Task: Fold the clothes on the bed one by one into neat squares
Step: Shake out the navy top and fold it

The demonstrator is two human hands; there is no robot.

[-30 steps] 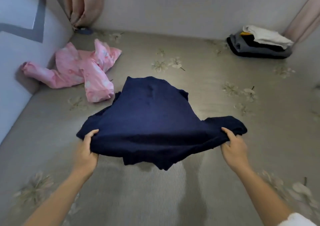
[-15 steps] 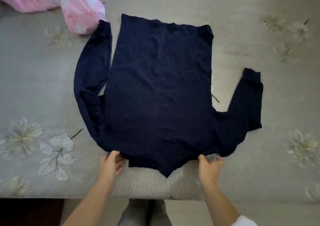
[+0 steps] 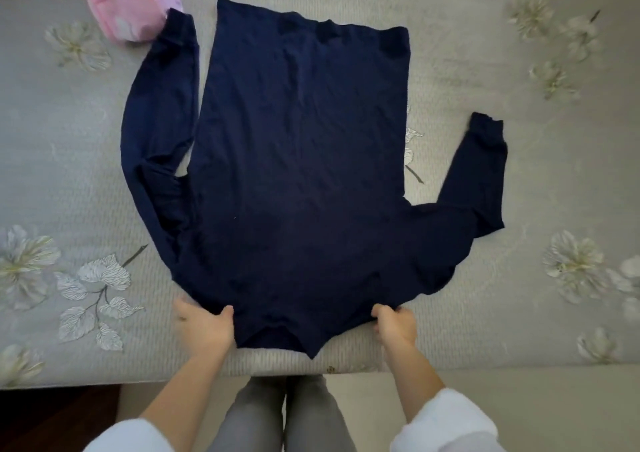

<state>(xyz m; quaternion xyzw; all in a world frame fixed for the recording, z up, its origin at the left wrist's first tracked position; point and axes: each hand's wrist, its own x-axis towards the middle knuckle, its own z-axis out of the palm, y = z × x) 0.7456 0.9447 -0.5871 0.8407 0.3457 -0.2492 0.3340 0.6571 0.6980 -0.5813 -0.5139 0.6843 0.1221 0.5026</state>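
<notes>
Currently, risks as laid out:

Navy top [image 3: 301, 160]: lay spread flat on the bed [image 3: 485, 70], collar end nearest the bed's front edge, hem at the far end; not yet folded.

Left hand [image 3: 204, 327]: fingers [image 3: 227, 313] closed on the shoulder fabric beside the collar; slightly blurred, so exact grip depth hard to judge.

Right hand [image 3: 394, 325]: fingers [image 3: 381, 313] pinched on the opposite shoulder, cloth bunched under the knuckles.

Collar point [image 3: 313, 351]: hung close to the bed's front edge; could slide off and drag the body askew if pulled further toward the person.

Left sleeve [image 3: 159, 133]: ran up alongside the body, cuff touching the pink garment [image 3: 128, 1]; could snag or carry that cloth along when swung inward.

Right sleeve [image 3: 474, 181]: bent upward, well apart from the body; likely to fold in crooked and leave a lump unless straightened first.

Right shoulder area [image 3: 433, 264]: rumpled and rounded; creases there would probably be locked into the square if folded over as it lay.

Uneven pull: one hand tugging harder than the other would skew the side edges and spoil a square result.

Bed surface: soft and textured; fabric might cling and wrinkle instead of sliding smooth.
</notes>
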